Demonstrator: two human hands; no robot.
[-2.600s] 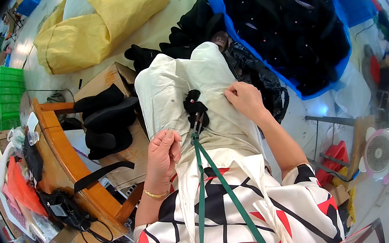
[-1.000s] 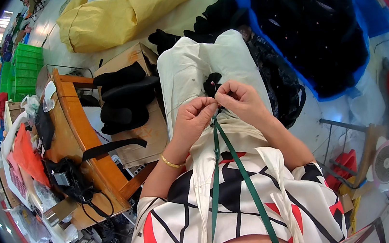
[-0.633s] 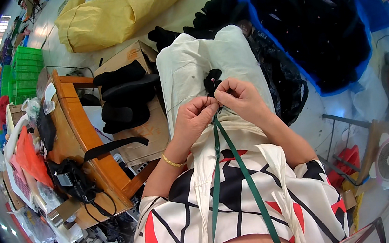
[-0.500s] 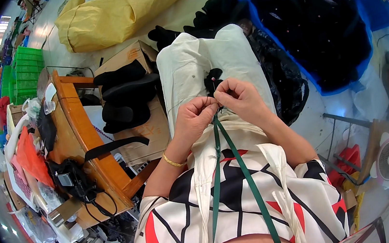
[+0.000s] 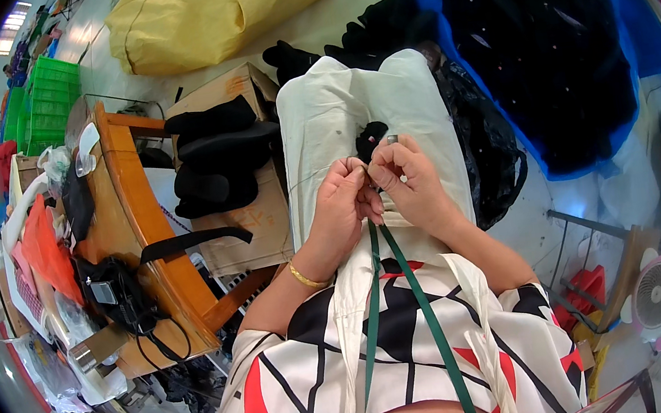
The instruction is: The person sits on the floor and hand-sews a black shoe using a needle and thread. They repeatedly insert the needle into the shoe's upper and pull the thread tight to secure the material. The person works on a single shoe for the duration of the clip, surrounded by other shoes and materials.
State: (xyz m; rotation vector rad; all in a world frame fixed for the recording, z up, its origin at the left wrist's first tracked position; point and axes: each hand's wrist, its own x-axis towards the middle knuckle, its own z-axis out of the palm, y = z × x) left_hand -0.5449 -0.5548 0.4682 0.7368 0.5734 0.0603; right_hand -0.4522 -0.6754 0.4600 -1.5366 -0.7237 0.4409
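Left hand (image 5: 343, 205) and right hand (image 5: 410, 180) are both curling shut, fingertips pinching together at a small black fabric piece (image 5: 371, 137) lying on the cream cloth (image 5: 336, 115) over the lap, just beyond the knuckles; a silvery thimble-like cap (image 5: 392, 139) is sitting on a right fingertip. The piece is looking light, soft and floppy, so gripping it at the edge near the stitch point seems best. Left of the left hand a brown cardboard box (image 5: 253, 216) is carrying black items; beyond both hands, yellow sacks (image 5: 224, 9) are lying.

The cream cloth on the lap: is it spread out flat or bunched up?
Mostly spread: the cream cloth lies smooth over the lap, gathered only where the left hand and right hand pinch it together.
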